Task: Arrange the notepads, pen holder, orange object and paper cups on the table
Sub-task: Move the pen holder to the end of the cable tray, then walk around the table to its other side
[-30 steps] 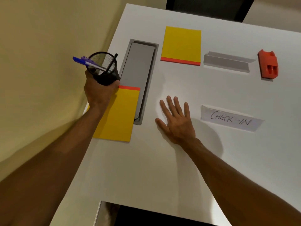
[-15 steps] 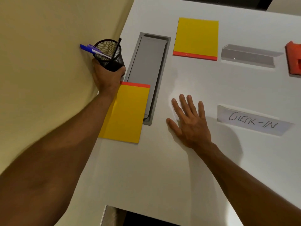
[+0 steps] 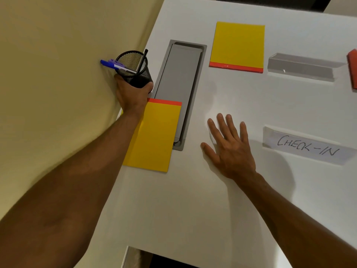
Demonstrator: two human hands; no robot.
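Reception desk, check-in sign (image 3: 307, 147) (handwritten), cable hatch (image 3: 178, 89)

Bench (image 3: 193, 200): white, bare at its near edge.
Cable hatch (image 3: 178, 84): grey, recessed, lid closed.
Sign (image 3: 307, 147): handwritten "CHECK-IN".
Blank sign holder (image 3: 301, 67): clear, beyond it.

Two yellow notepads: one (image 3: 152, 136) overlapping the near end of the grey tray (image 3: 178, 89), one (image 3: 238, 45) right of the tray's far end. One mesh holder (image 3: 138, 71) left of the tray, three pens inside: two blue (image 3: 110, 63), one black (image 3: 143, 59). One orange object (image 3: 353, 68), far right, partly cut off. Two signs right of the tray: one blank (image 3: 301, 66), one "CHECK-IN" (image 3: 307, 147). Two hands.
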